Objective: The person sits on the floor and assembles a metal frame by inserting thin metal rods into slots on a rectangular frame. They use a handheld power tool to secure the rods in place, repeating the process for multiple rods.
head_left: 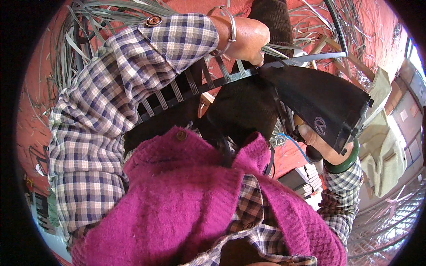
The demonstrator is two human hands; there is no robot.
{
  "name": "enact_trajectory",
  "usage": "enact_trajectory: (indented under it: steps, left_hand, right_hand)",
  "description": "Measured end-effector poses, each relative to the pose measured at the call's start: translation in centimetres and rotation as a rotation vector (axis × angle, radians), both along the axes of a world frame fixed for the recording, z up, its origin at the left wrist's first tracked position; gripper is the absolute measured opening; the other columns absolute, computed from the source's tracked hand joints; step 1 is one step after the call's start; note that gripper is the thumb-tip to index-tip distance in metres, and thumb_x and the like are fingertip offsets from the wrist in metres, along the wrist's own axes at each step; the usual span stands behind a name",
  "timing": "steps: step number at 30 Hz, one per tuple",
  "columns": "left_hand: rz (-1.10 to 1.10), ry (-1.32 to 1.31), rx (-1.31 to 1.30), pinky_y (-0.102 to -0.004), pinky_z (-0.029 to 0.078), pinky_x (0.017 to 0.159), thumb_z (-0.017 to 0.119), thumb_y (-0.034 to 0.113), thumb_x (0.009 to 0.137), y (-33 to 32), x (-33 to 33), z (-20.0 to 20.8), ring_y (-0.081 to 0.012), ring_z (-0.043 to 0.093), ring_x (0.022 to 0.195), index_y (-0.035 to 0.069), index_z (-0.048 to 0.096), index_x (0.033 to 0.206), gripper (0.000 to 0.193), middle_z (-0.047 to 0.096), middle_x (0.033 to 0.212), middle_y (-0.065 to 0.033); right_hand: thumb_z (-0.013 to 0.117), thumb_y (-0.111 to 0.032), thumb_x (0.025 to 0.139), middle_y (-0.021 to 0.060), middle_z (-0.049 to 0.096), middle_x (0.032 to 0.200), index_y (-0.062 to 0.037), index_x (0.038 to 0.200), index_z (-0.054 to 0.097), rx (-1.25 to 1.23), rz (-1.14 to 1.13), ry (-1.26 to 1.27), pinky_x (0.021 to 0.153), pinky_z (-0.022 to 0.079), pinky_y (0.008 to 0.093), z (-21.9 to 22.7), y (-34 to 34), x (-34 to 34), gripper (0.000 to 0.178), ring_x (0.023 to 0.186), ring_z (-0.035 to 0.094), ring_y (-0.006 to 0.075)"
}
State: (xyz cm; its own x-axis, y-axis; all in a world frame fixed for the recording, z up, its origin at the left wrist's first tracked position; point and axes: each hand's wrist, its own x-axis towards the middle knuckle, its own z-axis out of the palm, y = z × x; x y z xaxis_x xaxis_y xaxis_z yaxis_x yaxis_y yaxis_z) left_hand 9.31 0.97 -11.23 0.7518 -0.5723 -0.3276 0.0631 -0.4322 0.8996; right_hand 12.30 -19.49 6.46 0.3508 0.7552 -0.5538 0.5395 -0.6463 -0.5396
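Observation:
My left hand (pixel 246 40), below a silver bracelet, reaches across the top with its fingers closed at the rail of a dark ladder-like frame (pixel 193 91). Pale cross strips span the frame, and loose grey flat strips (pixel 284 48) stick out past my fingers. My right hand (pixel 321 144), with a green bangle at the wrist, grips a black power tool (pixel 321 95) with a wide wedge-shaped body. Its thumb lies along the tool's side, while the other fingers are mostly hidden. The tool's narrow end meets the frame beside my left fingertips.
Tangled grey strips (pixel 117 8) cover parts of the red floor (pixel 37 95). A thin blue hose (pixel 296 144) hangs below the tool. Stacked grey pieces (pixel 310 179) lie at lower right, near a pale cloth (pixel 384 155). Wooden bars (pixel 350 66) stand behind the tool.

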Motion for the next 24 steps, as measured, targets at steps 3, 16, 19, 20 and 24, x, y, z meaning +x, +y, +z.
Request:
enact_trajectory:
  steps: [3, 16, 19, 20, 24]
  left_hand:
    - [0.009, 0.022, -0.010, -0.0339, 0.047, 0.058, 0.060, 0.017, 0.073, -0.4, -0.3, -1.1, -0.0235, 0.061, 0.061, -0.001, 0.064, 0.076, 0.019, 0.062, 0.066, -0.0142]
    - [0.081, 0.033, -0.063, -0.0302, 0.043, 0.050, 0.061, 0.027, 0.079, 0.8, -0.9, -0.2, -0.0172, 0.057, 0.054, 0.001, 0.063, 0.075, 0.026, 0.059, 0.061, -0.0085]
    - [0.269, 0.141, -0.279, -0.0249, 0.039, 0.046, 0.059, 0.036, 0.082, 1.0, -0.1, -0.2, -0.0098, 0.051, 0.049, 0.004, 0.063, 0.073, 0.033, 0.054, 0.056, -0.0020]
    - [0.307, 0.169, -0.323, -0.0236, 0.038, 0.045, 0.059, 0.038, 0.082, 0.9, 0.1, -0.2, -0.0080, 0.049, 0.048, 0.005, 0.063, 0.072, 0.034, 0.053, 0.055, -0.0003]
    - [0.407, 0.265, -0.505, -0.0205, 0.038, 0.052, 0.047, 0.040, 0.090, 1.1, 0.2, -0.5, -0.0059, 0.050, 0.060, 0.004, 0.062, 0.098, 0.040, 0.056, 0.069, 0.0006]
  right_hand:
    - [0.068, -0.012, 0.071, 0.0091, 0.062, 0.096, -0.0080, 0.093, 0.065, -0.169, 0.063, 0.040, 0.075, 0.048, 0.0376, 0.4, 0.5, 0.4, 0.023, 0.087, 0.059, 0.0272]
    - [0.058, -0.008, 0.083, 0.0142, 0.059, 0.099, 0.0001, 0.103, 0.058, 0.101, 0.607, -0.360, 0.079, 0.046, 0.0343, 0.3, 1.7, 0.8, 0.022, 0.089, 0.059, 0.0256]
    - [0.066, -0.015, 0.076, 0.0110, 0.060, 0.095, -0.0003, 0.100, 0.059, -0.238, -0.030, 0.032, 0.077, 0.046, 0.0349, 1.1, 1.6, 0.8, 0.028, 0.085, 0.058, 0.0250]
    - [0.068, -0.016, 0.075, 0.0112, 0.060, 0.096, 0.0002, 0.101, 0.058, -0.224, -0.067, 0.056, 0.078, 0.045, 0.0358, 1.5, 1.5, 0.9, 0.032, 0.086, 0.058, 0.0254]
    - [0.068, -0.019, 0.076, 0.0124, 0.061, 0.098, 0.0015, 0.104, 0.057, -0.113, -0.297, 0.137, 0.078, 0.045, 0.0352, 2.5, 0.8, 0.8, 0.036, 0.088, 0.058, 0.0244]
